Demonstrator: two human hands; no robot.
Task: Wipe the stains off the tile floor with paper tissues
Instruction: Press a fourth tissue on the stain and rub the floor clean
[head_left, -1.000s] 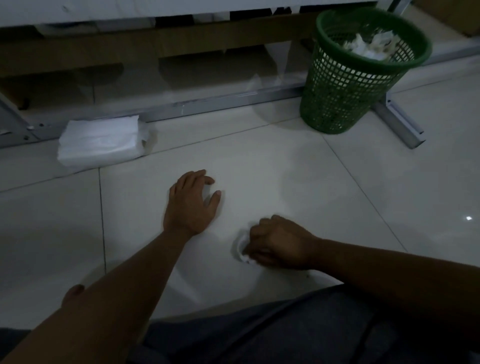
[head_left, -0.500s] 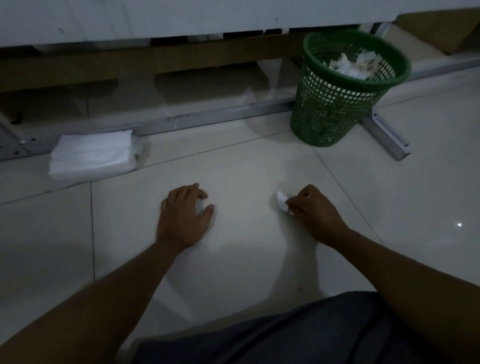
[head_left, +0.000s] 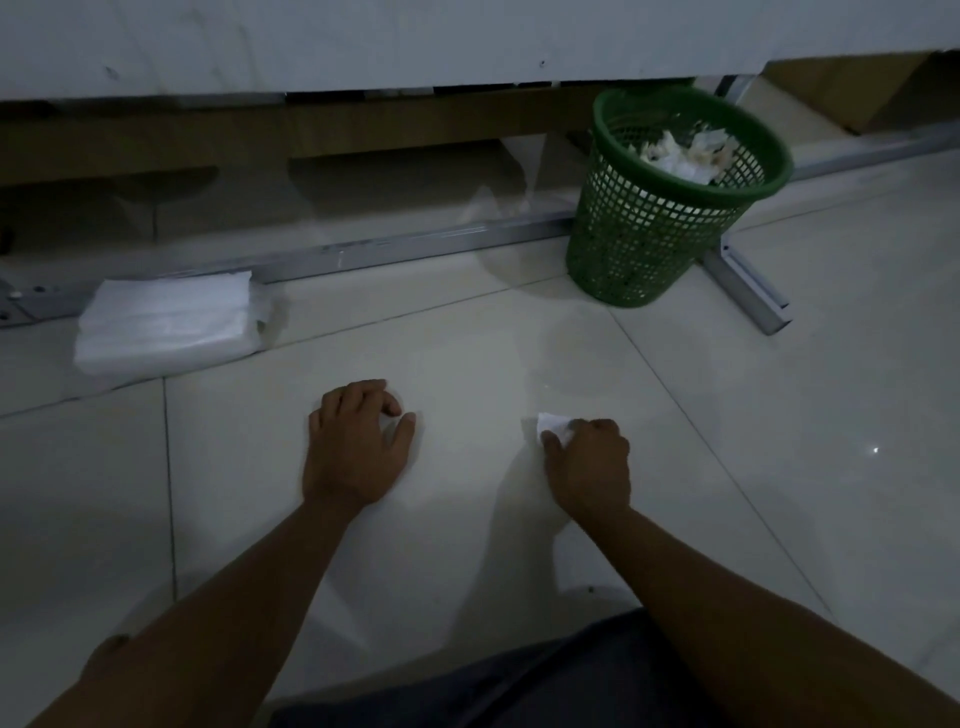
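Observation:
My right hand (head_left: 589, 462) grips a crumpled white tissue (head_left: 551, 423) and holds it down on the pale tile floor (head_left: 467, 545); only the tissue's far corner shows past my fingers. My left hand (head_left: 356, 447) rests palm-down on the same tile, a short way to the left, fingers bent at the tips and holding nothing. A faint damp ring (head_left: 582, 358) marks the tile just beyond my right hand. The light is dim, so other stains are hard to make out.
A white pack of tissues (head_left: 166, 322) lies on the floor at the far left, against a metal rail (head_left: 405, 247). A green mesh bin (head_left: 670, 197) holding used tissues stands at the far right beside a metal frame foot (head_left: 748, 293). My dark-clothed knee (head_left: 493, 686) fills the bottom.
My right hand carried the tissue away from me across the tile, then drew back slightly towards me. My left hand has stayed planted on the floor.

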